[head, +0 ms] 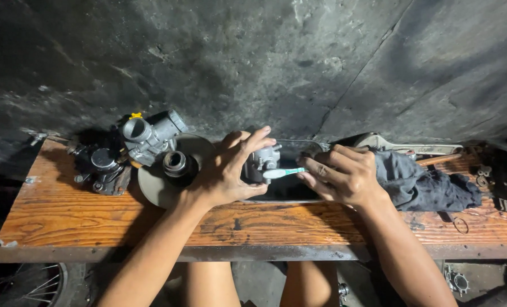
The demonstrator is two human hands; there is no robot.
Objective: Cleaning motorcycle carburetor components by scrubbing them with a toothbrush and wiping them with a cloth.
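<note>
Carburetor body, rigid, dense, oily-slick cast metal, pinched by left hand at flanks; toothbrush gripped in right hand

place: moto repair wkshp | evid: engine parts; wrench; oily rag; worn wood bench
</note>
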